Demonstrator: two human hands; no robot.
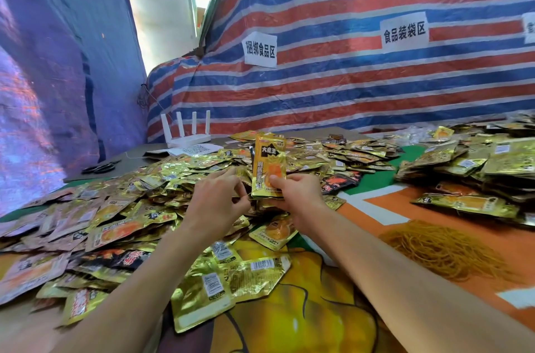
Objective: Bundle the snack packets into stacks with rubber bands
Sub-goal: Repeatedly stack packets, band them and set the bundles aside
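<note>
A stack of gold snack packets (268, 163) stands upright above the table, its orange-printed front facing me. My right hand (298, 193) grips its lower end, thumb across the front. Just left of the stack, my left hand (217, 199) has its fingers curled and touches the stack's lower left edge; I cannot tell whether it pinches anything. A wide heap of loose gold packets (121, 208) covers the table under and left of both hands. A pile of yellow rubber bands (443, 248) lies at the right, near my right forearm.
Bundled packets (469, 167) are heaped at the far right. A white router (188, 132) and black scissors (101, 168) sit at the back left. A striped tarp (347, 78) with paper signs walls the back. The table carries an orange and yellow cloth (362, 208).
</note>
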